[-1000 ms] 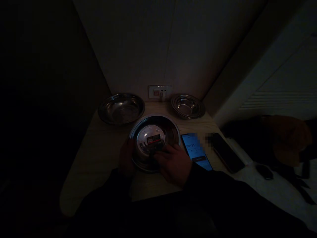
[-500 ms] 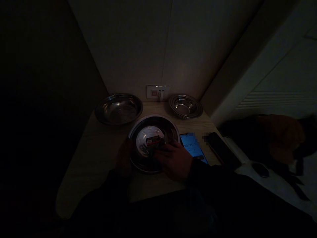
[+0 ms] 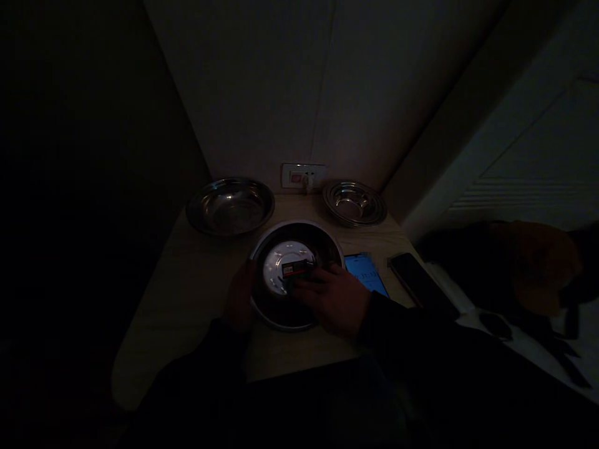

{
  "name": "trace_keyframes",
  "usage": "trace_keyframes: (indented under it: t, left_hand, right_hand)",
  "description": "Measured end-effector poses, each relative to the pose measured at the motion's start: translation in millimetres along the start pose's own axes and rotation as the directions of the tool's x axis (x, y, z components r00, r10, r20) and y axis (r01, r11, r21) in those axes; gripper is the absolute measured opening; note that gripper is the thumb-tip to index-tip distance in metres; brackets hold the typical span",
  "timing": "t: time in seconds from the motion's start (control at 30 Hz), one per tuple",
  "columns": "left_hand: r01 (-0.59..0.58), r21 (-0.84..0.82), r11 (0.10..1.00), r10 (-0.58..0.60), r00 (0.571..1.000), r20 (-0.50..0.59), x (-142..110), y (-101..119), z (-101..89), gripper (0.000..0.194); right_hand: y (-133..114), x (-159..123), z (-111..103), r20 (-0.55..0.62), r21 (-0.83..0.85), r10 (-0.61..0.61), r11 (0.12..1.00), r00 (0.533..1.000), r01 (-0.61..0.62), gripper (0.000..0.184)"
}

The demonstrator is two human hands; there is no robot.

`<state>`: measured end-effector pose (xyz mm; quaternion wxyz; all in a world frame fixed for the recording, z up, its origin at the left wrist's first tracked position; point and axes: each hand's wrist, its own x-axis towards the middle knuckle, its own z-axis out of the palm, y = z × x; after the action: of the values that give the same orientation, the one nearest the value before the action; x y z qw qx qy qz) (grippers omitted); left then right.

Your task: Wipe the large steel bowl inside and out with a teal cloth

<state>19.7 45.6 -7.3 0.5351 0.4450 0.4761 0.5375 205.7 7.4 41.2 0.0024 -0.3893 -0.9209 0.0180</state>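
Note:
In the dim light a round stainless steel basin (image 3: 275, 239) rests on the small table in front of me. A dark label with a red strip (image 3: 296, 269) sticks to its shiny bottom. My left hand (image 3: 241, 296) grips the basin's left rim, though its fingers are mostly lost in shadow. My right hand (image 3: 330, 296) reaches over the near right rim, fingers bent and pressed down beside the label. Something dark and faintly green seems to lie under those fingertips; its kind cannot be made out.
A wide steel basin (image 3: 230, 206) stands back left, several nested steel bowls (image 3: 354, 204) back right. A lit phone (image 3: 367, 274) and a dark phone-like object (image 3: 423, 285) lie to the right on the wooden table (image 3: 182, 299). Behind is a wall socket (image 3: 303, 177) with a plug.
My right hand has shifted slightly on the basin's bottom, and the label shows a bit more. The whole view has drifted a little; my left hand stays at the rim.

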Motion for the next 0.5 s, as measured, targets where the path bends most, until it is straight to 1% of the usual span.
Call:
trace_keyframes:
  t: [0.1,0.17,0.3,0.37,0.43,0.5]
  left_hand:
    - [-0.004,0.041,0.999,0.004,1.000,-0.023,1,-6,-3.4,0.039]
    - [0.003,0.054,0.999,-0.001,1.000,-0.029,1,-8,-4.1,0.037]
    - [-0.034,0.030,0.999,0.035,0.999,-0.031,-1,0,0.2,0.045]
    - [-0.047,0.046,0.998,0.048,0.999,-0.023,-2,6,2.3,0.049]
    - [-0.041,0.061,0.997,0.042,0.999,-0.018,-2,7,2.4,0.051]
    - [-0.022,0.055,0.998,0.023,0.999,-0.028,0,2,0.3,0.050]
  right_hand:
    - [-16,13,5,-0.067,0.033,-0.036,0.999,0.997,0.039,0.035]
    - [-18,16,5,-0.063,0.036,-0.046,0.998,0.997,0.048,0.035]
    - [1,-1,-3,0.026,-0.019,-0.015,1.000,1.000,0.016,0.030]
    - [10,-9,-5,0.051,-0.045,-0.002,0.999,0.999,0.005,0.029]
    - [11,-10,-4,0.043,-0.044,0.005,0.999,0.999,-0.003,0.030]
    - [3,-4,0,0.011,-0.014,0.014,1.000,1.000,-0.014,0.034]
